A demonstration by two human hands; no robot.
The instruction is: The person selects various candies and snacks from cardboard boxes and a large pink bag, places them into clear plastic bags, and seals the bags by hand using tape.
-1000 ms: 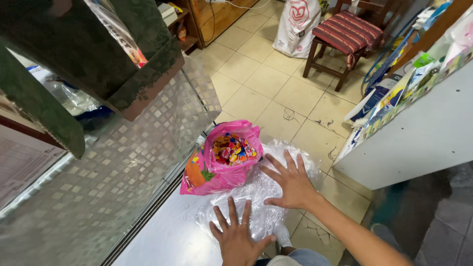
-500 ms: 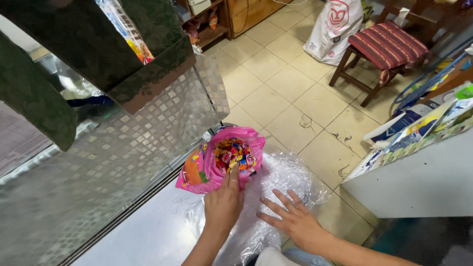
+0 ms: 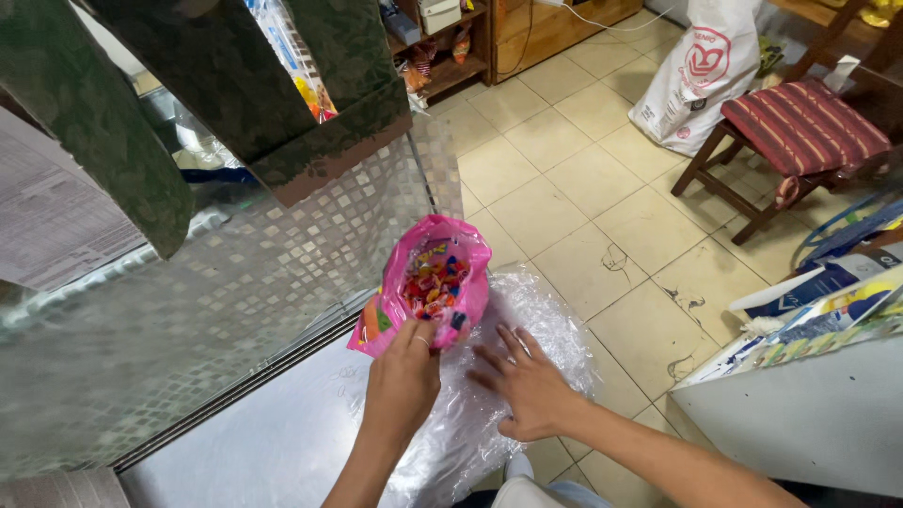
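A pink plastic bag of colourful wrapped sweets stands open on a metal counter. My left hand pinches the near edge of its mouth and holds it upright. My right hand lies flat with fingers spread on a crumpled clear plastic sheet beside the bag, at the counter's edge.
A patterned glass panel rises left of the counter, with dark green slabs above it. Beyond are a tiled floor, a striped stool, a white sack, a wooden shelf, and a white counter with packets at the right.
My left hand moved forward from the clear sheet and took hold of the pink bag's rim. My right hand slid back toward me on the sheet. The view shifted.
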